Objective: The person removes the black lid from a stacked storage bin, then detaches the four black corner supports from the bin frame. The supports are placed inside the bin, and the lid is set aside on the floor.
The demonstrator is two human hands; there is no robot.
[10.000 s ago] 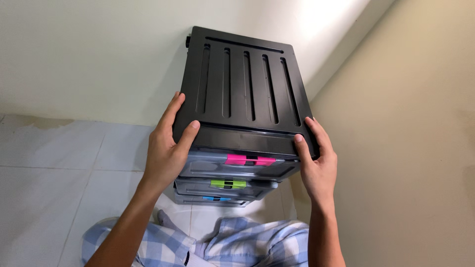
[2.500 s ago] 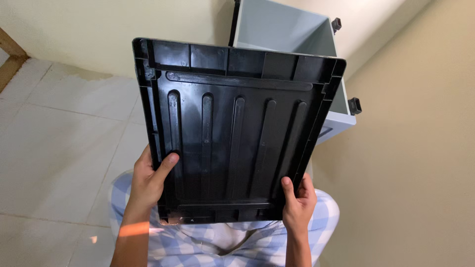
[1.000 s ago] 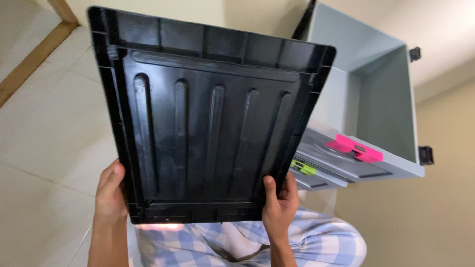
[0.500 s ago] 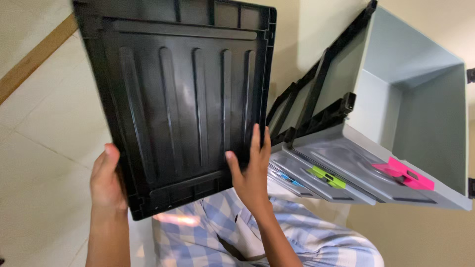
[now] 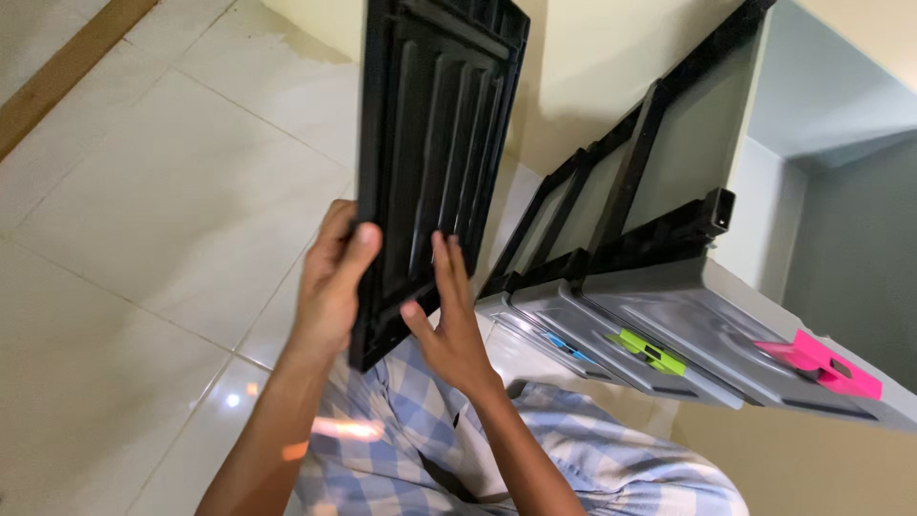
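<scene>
**Black ribbed panel held on edge beside open drawer unit**

Currently held almost edge-on to the camera: black ribbed plastic panel (image 5: pixel 435 162), upright, long side running from chest level to the top of the view, over a pale tiled floor (image 5: pixel 162 210). Gripped at its lower end from both sides. Left hand (image 5: pixel 334 277) wrapped around the panel's outer edge, thumb on the near face, closed firmly on it. Right hand (image 5: pixel 449 320) laid against the ribbed face with fingers spread flat, pressing but not curled around the edge; fingers apart.

Just right of the panel, close but apparently not touching: grey drawer unit (image 5: pixel 669 268) with black frame, tilted, top open. Three drawers stacked, marked by a blue tab (image 5: pixel 564 346), green tab (image 5: pixel 650 351) and pink tab (image 5: pixel 821 365).

Below the hands: blue-and-white checked trousers (image 5: pixel 478 449). Upper left corner: strip of brown wood trim (image 5: pixel 62 72) along the floor. Behind the unit: cream wall (image 5: pixel 592 67).
</scene>
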